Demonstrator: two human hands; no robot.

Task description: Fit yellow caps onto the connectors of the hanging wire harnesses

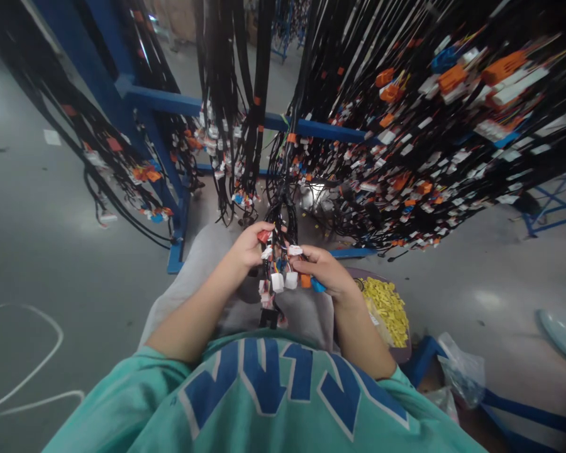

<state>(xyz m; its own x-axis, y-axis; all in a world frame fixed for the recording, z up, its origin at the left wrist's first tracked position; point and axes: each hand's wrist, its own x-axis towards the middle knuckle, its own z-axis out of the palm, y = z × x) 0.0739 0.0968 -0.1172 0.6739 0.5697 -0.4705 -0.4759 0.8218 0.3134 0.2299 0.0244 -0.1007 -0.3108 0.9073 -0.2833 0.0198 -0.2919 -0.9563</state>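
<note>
A black wiring harness hangs down from the rack to my lap, its end split into wires with white, orange, blue and red connectors. My left hand grips the bundle from the left, thumb and forefinger by a red connector. From the other side my right hand has its fingers curled round wires of the same bundle. A white connector shows at its fingertips, and a blue connector lies under its palm. Two white connectors dangle between the hands. Fingertips behind the wires are hidden.
Many more harnesses hang densely on the blue rack, ahead and to the right. Beside my right forearm stands a tub of small yellow parts. A blue frame with plastic bags is at lower right; a white hose lies left.
</note>
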